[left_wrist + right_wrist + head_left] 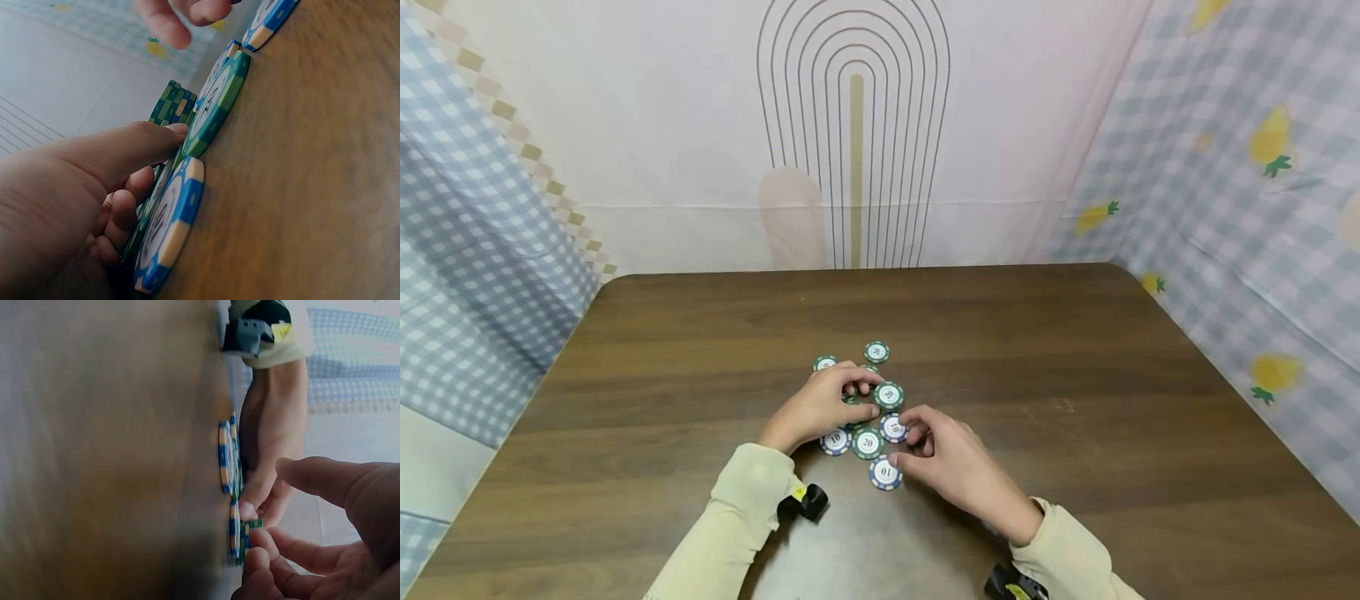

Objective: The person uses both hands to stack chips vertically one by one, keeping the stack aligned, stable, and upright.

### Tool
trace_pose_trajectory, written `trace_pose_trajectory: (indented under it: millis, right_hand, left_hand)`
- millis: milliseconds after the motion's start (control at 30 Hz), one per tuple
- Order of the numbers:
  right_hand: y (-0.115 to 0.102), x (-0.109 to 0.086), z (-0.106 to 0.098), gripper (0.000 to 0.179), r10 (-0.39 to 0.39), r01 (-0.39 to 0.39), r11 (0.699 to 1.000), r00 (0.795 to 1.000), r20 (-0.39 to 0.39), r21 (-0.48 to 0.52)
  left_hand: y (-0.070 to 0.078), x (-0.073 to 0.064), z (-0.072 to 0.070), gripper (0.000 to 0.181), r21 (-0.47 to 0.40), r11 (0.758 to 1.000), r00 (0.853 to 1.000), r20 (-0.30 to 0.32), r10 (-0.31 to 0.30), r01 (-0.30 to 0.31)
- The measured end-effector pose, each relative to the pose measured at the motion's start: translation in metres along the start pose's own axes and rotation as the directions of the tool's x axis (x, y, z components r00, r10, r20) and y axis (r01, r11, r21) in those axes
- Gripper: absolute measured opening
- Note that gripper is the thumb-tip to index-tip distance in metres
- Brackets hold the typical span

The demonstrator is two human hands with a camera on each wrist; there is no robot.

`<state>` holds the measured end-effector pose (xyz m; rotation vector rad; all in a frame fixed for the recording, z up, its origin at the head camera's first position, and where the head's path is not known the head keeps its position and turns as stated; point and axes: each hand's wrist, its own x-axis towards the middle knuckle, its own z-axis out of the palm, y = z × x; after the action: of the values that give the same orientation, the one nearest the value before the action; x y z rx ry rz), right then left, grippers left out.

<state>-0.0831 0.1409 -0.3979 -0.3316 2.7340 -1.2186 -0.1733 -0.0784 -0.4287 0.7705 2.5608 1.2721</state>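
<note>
in the head view, a small stack of poker chips (889, 395) stands just below the middle of the frame, a green chip on top. the left hand (823, 402) comes in from the lower left and pinches the stack between thumb and index finger, its other fingers curled behind. the left wrist view shows the thumb tip against the mostly green edges of the stack. the right hand (951, 458), at the lower right of centre, has its fingers loosely bent and its thumb apart from them; whether it touches a chip cannot be told. its index fingertip is beside a blue chip (893, 429) just under the stack, and its thumb is by a lower blue chip (884, 473). a green chip marked 20 (868, 443) lies left of these, with another blue chip (835, 442) next to it, below the left hand. above the left hand lie two more green chips, one at its upper left (825, 362) and one at its upper right (876, 352). both arms wear pale yellow sleeves (741, 492). the brown wooden table (1075, 375) fills the lower half, with a white cloth (677, 125) behind it and blue checked cloth (1225, 217) at the right edge.
</note>
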Motion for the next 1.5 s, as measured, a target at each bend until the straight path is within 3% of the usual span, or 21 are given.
trace_pose_trajectory:
  millis: [467, 1067, 1500]
  right_hand:
    - [-0.008, -0.009, 0.013, 0.038, -0.037, 0.042, 0.985, 0.999, 0.034, -0.164]
    - [-0.01, -0.012, 0.021, 0.036, -0.063, 0.058, 0.96, 0.998, -0.008, -0.273]
    - [-0.012, -0.015, 0.031, 0.026, -0.118, 0.081, 0.909, 0.991, -0.067, -0.409]
  left_hand:
    - [0.002, 0.005, -0.004, 0.033, 0.028, 1.0, 1.0, -0.012, -0.01, 0.01]
    - [0.002, 0.002, -0.002, 0.032, 0.031, 1.0, 1.0, -0.007, -0.003, 0.003]
    - [0.0, 0.0, 0.0, 0.03, 0.021, 1.0, 1.0, -0.011, 0.019, -0.019]
